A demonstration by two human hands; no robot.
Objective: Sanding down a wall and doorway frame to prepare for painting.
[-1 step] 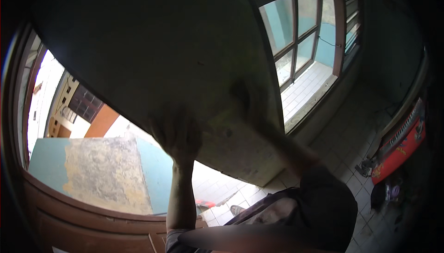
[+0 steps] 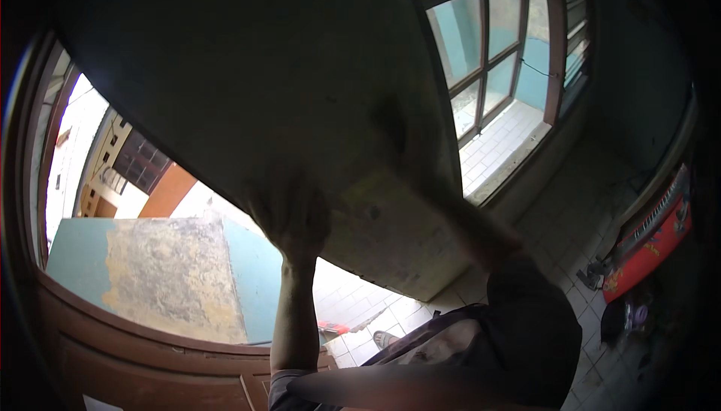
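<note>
A large, dark, flat upright surface (image 2: 248, 73) fills the middle of the view. Whether it is a wall, a door or a board I cannot tell. Against its lower left part lies my left hand (image 2: 291, 216), fingers stretched out and spread. My right hand (image 2: 424, 163) is up at the same surface, farther right and slightly higher. Shade and blur hide its fingers. A dark patch (image 2: 390, 122) shows just beyond them; it may be something held or only a shadow. Yellowish stains (image 2: 375, 185) mark the surface between the hands.
Right of the surface stands a window (image 2: 481, 43) with dark frames over a white tiled ledge (image 2: 503, 144). A brown panelled door (image 2: 150, 370) is at lower left, with a patchy blue wall (image 2: 176, 279) beyond. A red object (image 2: 650, 249) rests on the tiled floor (image 2: 578, 298) at right.
My right hand has moved up a little along the surface, with the dark patch. My left hand stays in place. The whole view has shifted slightly.
</note>
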